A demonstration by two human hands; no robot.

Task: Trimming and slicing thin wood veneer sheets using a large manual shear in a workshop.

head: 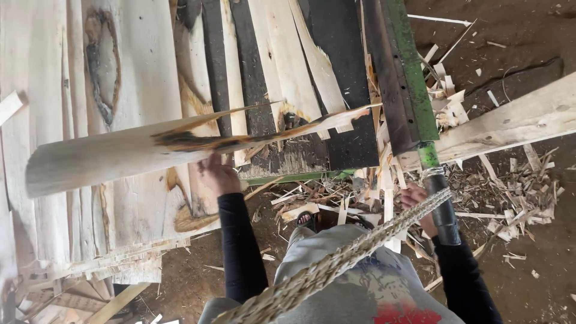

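Note:
My left hand grips the near edge of a thin pale wood veneer sheet that curls up and sideways, with a dark burnt-looking streak and a torn, pointed right end. My right hand is closed on the black grip of a long lever with a green bar. A braided rope runs from the lever grip toward my body. More flat veneer sheets lie stacked under the lifted one, on a dark bed.
Wood scraps and splinters litter the dirt floor to the right. A pale plank slants across at right. More veneer offcuts pile up at lower left. My foot in a sandal shows below the bed.

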